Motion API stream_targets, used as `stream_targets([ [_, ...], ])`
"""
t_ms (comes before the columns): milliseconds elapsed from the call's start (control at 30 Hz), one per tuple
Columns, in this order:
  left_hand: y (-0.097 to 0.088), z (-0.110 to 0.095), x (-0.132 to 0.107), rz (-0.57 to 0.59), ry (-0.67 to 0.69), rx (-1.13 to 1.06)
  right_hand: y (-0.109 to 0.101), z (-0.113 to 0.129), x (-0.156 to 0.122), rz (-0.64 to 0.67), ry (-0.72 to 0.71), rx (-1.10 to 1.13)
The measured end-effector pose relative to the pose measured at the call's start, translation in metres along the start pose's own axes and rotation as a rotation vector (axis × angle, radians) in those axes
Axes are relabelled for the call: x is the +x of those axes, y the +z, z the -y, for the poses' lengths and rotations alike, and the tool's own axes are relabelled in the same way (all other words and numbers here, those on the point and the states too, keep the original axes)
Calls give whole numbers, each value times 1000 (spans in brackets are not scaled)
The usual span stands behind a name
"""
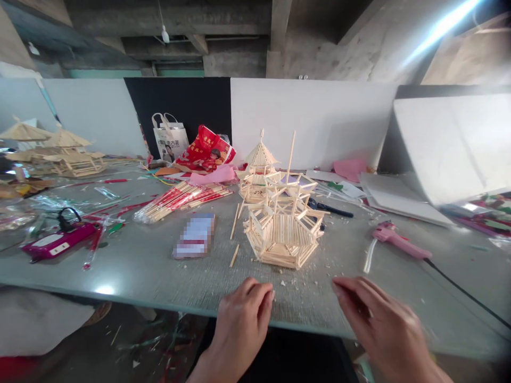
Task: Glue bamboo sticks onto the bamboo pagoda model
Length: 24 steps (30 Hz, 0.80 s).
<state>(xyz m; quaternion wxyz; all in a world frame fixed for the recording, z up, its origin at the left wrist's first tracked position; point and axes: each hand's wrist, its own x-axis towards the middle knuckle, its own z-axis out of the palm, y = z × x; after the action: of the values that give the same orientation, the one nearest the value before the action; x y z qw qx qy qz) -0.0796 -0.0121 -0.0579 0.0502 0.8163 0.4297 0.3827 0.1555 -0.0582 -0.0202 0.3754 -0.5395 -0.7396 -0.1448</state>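
An unfinished wooden stick pavilion [284, 229] stands on the grey table [139, 266], with one stick rising from its top. Behind it is a smaller finished pavilion [257, 167] with a pointed roof. My left hand [243, 319] rests at the table's near edge, fingers curled loosely, holding nothing I can see. My right hand [379, 319] hovers over the near edge to the right, fingers bent and slightly blurred, apparently empty. Both hands are a little in front of the unfinished model, not touching it. Loose sticks [235, 255] lie to its left.
A pink glue gun [395, 242] with black cord lies right. A bundle of chopsticks in red wrappers [175, 199], a blurred booklet [195, 236], a magenta device [59, 242], bags [170, 135], white boards [447, 143] and more stick models [59, 151] surround the work.
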Motion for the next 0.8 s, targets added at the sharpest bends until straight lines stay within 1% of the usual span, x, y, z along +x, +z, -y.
stream_targets([
  [167,10,4,3,-34,40,5,11,11,33,-176,82,-31],
  [267,10,5,0,-46,52,-43,17,14,45,-221,78,-38],
  [433,12,7,-2,-33,58,-59,23,15,49,-206,76,-35],
  [600,17,10,-1,-85,88,-49,26,11,55,-225,64,-53],
  [800,17,11,-2,-96,105,-38,27,5,56,-188,31,-85],
])
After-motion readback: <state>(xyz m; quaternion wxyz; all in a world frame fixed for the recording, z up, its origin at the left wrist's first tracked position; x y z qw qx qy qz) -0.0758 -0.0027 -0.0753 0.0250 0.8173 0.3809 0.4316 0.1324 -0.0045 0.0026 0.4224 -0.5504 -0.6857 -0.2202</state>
